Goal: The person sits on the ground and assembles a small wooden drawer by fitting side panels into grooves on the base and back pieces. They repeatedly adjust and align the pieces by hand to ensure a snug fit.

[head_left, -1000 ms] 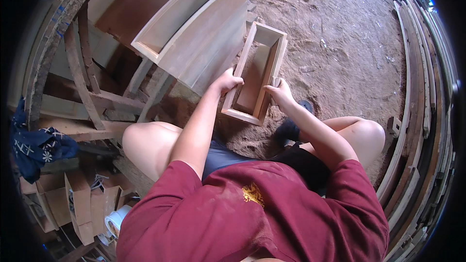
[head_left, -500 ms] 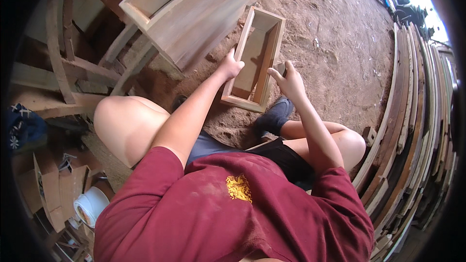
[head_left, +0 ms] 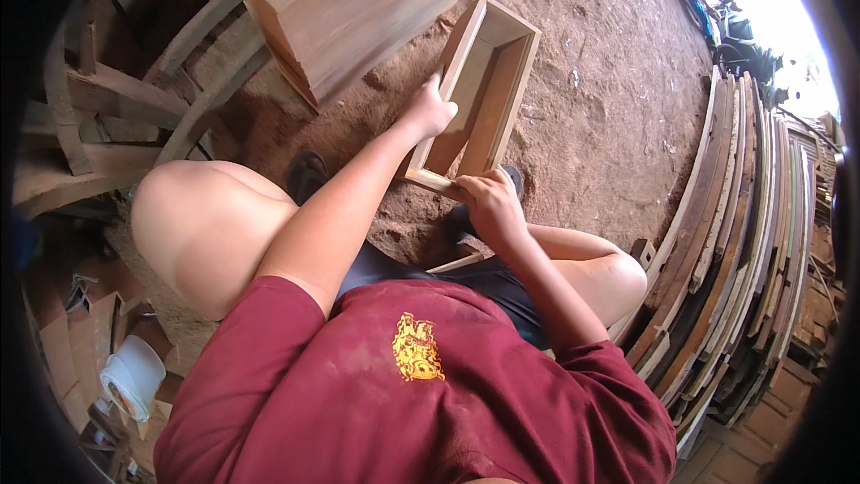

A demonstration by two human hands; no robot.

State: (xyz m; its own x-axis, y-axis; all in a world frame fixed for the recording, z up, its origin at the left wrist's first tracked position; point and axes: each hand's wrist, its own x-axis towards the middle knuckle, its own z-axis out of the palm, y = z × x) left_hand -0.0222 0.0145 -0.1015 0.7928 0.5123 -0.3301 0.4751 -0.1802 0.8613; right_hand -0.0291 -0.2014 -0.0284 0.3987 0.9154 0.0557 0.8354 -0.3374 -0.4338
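Observation:
A shallow rectangular wooden drawer box (head_left: 518, 81) is held tilted in front of me, its hollow side facing up. My left hand (head_left: 428, 113) is closed round its left wall, near the middle. My right hand (head_left: 492, 203) has its fingers bent and pressed at the near right corner of the rim. Whatever lies under those fingers, if anything, is hidden. Under the box's near end, my right shoe shows only in part.
A large wooden cabinet (head_left: 358, 27) stands beyond my left hand, beside curved wooden frame pieces (head_left: 215, 81). Long timber strips (head_left: 717, 242) are stacked on the right. A white bucket (head_left: 134, 378) sits low on the left. The ground (head_left: 600, 125) is bare brown earth.
My right hand has moved from beside the drawer box's right wall to its near right corner. A small dark piece seen at its fingers before is now hidden. My left hand keeps its hold.

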